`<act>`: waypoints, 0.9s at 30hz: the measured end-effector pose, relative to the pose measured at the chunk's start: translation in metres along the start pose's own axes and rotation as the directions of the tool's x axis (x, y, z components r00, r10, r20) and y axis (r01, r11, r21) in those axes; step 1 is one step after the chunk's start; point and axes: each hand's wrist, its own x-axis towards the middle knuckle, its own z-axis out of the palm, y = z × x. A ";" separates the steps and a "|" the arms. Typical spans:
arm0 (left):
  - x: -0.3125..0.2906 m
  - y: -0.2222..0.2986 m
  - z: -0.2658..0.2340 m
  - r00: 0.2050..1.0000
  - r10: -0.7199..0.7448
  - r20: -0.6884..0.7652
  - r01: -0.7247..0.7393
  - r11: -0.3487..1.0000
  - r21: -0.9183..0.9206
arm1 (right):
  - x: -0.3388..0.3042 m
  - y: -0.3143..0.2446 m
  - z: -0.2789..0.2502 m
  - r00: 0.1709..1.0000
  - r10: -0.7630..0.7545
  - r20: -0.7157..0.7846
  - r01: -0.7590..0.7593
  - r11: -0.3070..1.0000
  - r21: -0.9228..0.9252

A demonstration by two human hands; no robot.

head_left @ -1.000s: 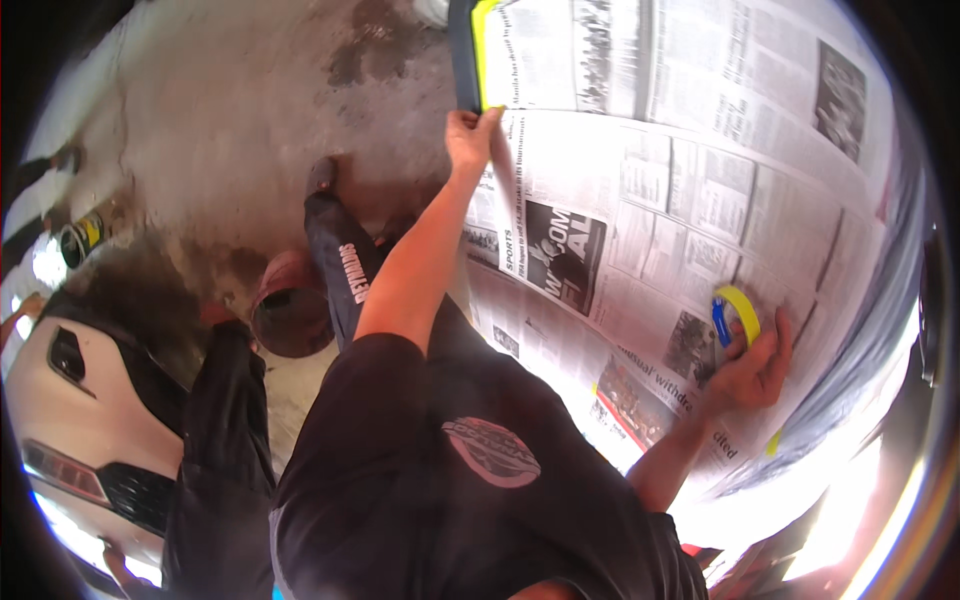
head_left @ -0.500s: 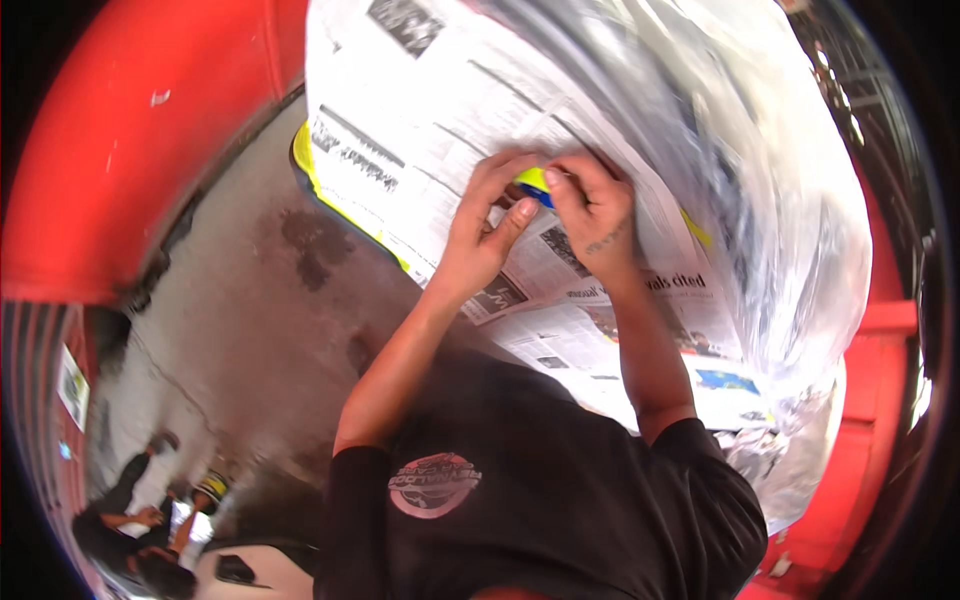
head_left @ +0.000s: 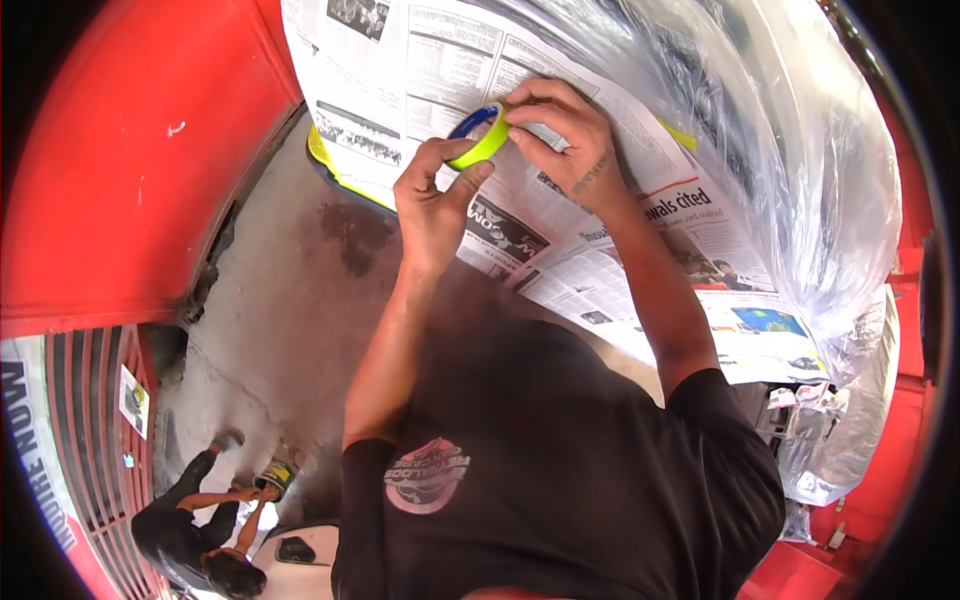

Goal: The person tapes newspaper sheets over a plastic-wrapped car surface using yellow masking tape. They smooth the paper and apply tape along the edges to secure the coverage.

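A roll of bright yellow-green masking tape with a blue inner core is held up over a spread of newspaper. My left hand pinches its lower left rim between thumb and fingers. On the roll's upper right side rest the fingertips of my right hand, thumb and fingers closed at its edge. The newspaper lies over a large object, mostly covered. Yellow-green tape strips show along the paper's right edge, and more yellow-green edging at its left.
Clear plastic sheeting drapes the object on the right. At left stands a red wall or panel above a stained concrete floor. Another person bends at the lower left, hands at a container, near a light-coloured car part.
Both hands have shifted a little up and left. The tape roll, mostly hidden by the fingers before, is now turned so that its ring shows.
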 end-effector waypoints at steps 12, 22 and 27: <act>-0.007 0.018 0.016 0.961 0.272 0.048 -0.270 0.889 0.369 | -0.008 0.005 -0.001 1.000 0.027 0.015 -0.026 1.000 -0.014; -0.017 0.006 0.016 0.953 0.299 -0.047 -0.266 0.900 0.346 | -0.002 0.001 -0.004 0.992 0.021 0.121 -0.026 0.999 0.043; -0.022 0.009 0.021 0.944 0.331 0.018 -0.315 0.880 0.356 | -0.010 0.004 -0.014 0.983 0.059 0.174 -0.069 0.996 0.053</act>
